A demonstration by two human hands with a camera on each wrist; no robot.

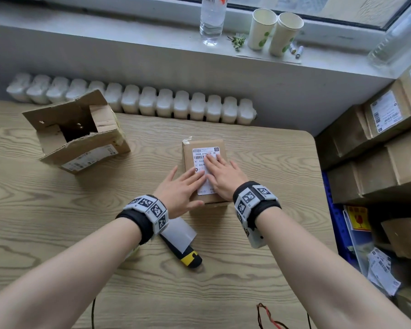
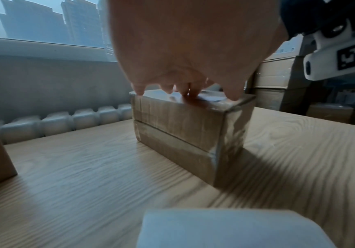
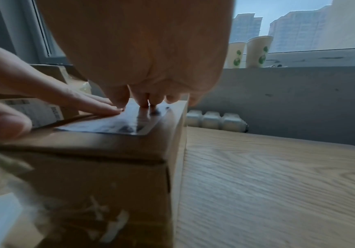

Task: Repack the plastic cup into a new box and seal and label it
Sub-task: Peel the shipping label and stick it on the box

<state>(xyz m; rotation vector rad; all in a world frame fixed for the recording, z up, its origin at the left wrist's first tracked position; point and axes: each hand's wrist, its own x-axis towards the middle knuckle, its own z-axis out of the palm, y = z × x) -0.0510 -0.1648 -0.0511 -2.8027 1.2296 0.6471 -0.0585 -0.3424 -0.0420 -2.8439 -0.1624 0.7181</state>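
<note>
A small sealed cardboard box [image 1: 190,148] [image 2: 172,127] [image 3: 100,176] stands on the wooden table [image 1: 57,210], taped along its seams. A white shipping label [image 1: 205,151] [image 3: 117,124] lies on its top. My left hand [image 1: 180,189] [image 2: 185,50] lies flat with straight fingers on the label's near left part. My right hand [image 1: 223,174] [image 3: 142,58] presses flat on the label's right side, fingertips [image 3: 146,103] down on it. The plastic cup is not visible.
A torn open cardboard box [image 1: 78,134] sits at the far left. A yellow-black utility knife [image 1: 188,255] and a white backing sheet [image 1: 178,231] lie near my left wrist. Labelled boxes [image 1: 380,143] are stacked at the right. Paper cups [image 1: 274,30] and a bottle [image 1: 211,17] stand on the sill.
</note>
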